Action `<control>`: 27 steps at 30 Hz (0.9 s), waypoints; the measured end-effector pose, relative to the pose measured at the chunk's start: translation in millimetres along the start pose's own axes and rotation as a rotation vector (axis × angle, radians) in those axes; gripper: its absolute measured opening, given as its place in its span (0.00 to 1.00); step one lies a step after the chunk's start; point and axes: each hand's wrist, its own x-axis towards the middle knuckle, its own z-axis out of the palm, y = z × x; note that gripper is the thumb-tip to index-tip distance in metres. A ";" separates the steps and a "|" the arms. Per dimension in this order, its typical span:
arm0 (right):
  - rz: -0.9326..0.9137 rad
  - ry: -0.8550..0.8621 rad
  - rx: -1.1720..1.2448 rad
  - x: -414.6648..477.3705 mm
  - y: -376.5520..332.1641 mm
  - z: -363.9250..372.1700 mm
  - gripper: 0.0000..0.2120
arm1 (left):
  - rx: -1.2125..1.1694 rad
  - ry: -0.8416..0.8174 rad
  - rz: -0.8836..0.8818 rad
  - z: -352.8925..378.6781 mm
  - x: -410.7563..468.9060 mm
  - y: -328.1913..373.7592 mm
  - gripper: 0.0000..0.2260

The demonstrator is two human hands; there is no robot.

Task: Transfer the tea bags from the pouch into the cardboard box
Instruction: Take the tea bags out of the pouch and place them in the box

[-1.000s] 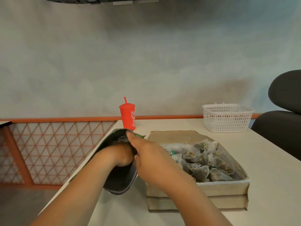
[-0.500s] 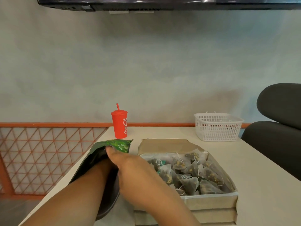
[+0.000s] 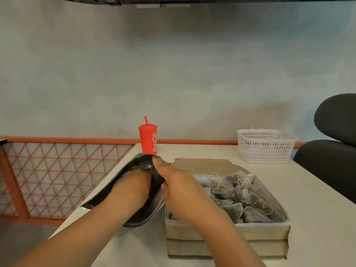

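Note:
A dark green foil pouch (image 3: 143, 163) lies on the table left of the cardboard box (image 3: 221, 236), its mouth held wide. My left hand (image 3: 133, 187) is pushed into the pouch, with its fingers hidden inside. My right hand (image 3: 179, 185) pinches the pouch's right rim near the top, thumb on the edge. The open box holds several pyramid tea bags (image 3: 240, 197) with strings, piled across its middle and right side.
A red cup with a straw (image 3: 148, 140) stands just behind the pouch. A white plastic basket (image 3: 265, 145) sits at the table's back right, beside a black chair (image 3: 331, 160). The table's left edge (image 3: 77, 214) drops off beside an orange lattice railing (image 3: 57, 170).
My left hand stays in the pouch, and its back shows more than half a second ago. My right hand keeps its hold on the rim, and the pouch mouth is pulled wider.

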 end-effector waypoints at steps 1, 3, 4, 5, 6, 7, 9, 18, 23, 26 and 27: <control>0.016 0.009 0.013 -0.1 1.6 -1.4 0.31 | -0.036 0.001 -0.021 -4.8 -8.0 -3.2 0.12; 0.031 0.026 0.029 -0.1 3.7 -3.7 0.31 | -0.199 0.105 0.017 -16.5 -26.0 -12.6 0.10; 0.034 0.032 0.030 -0.2 4.3 -4.4 0.30 | -0.274 0.168 0.044 -24.7 -35.6 -18.0 0.09; 0.036 0.040 0.031 -0.1 4.5 -4.8 0.30 | -0.366 0.230 0.047 -30.6 -43.7 -25.4 0.09; 0.036 0.047 0.034 0.0 4.4 -5.1 0.29 | -0.501 0.275 0.041 -38.5 -50.0 -30.8 0.08; 0.034 0.054 0.037 -0.1 4.1 -5.4 0.28 | -0.633 0.311 0.028 -45.4 -56.4 -37.8 0.09; 0.031 0.062 0.047 -0.8 3.2 -5.3 0.27 | -0.859 0.386 0.013 -55.1 -61.4 -56.3 0.13; 0.056 0.073 0.097 -1.1 -1.6 -4.4 0.26 | -1.191 0.706 -0.020 -67.7 -46.5 -89.7 0.12; 0.002 0.007 0.051 -1.1 -5.2 0.3 0.26 | -1.245 0.677 -0.025 -62.0 -38.7 -70.9 0.15; -0.031 -0.145 0.001 -2.4 -6.3 4.0 0.24 | -1.266 0.665 -0.022 -55.4 -36.3 -64.8 0.15; -0.041 -0.203 -0.033 -2.7 -7.1 5.2 0.23 | -1.267 0.659 -0.016 -53.8 -34.9 -64.0 0.15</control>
